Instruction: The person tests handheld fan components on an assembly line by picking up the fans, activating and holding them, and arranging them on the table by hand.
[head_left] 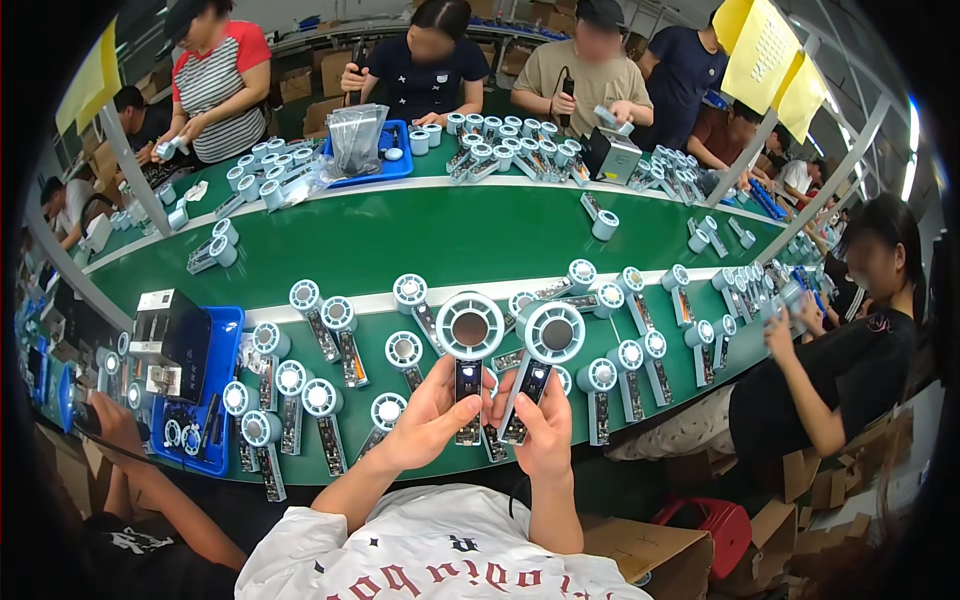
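Note:
My left hand (432, 420) grips the dark handle of a small hand-held fan (469, 329) with a pale blue round head, held upright. My right hand (545, 425) holds a second fan (549, 335) of the same kind, tilted slightly right, beside the first. A small lit screen shows on each handle. Both fans are raised above the green table (440, 240), over several more fans lying flat.
Rows of fans (320, 330) lie along the table's near edge. A blue tray (215, 400) with a dark box stands at left. A green belt runs through the middle. Other people work on both sides and across; cardboard boxes (650, 555) and a red stool (712, 522) sit at lower right.

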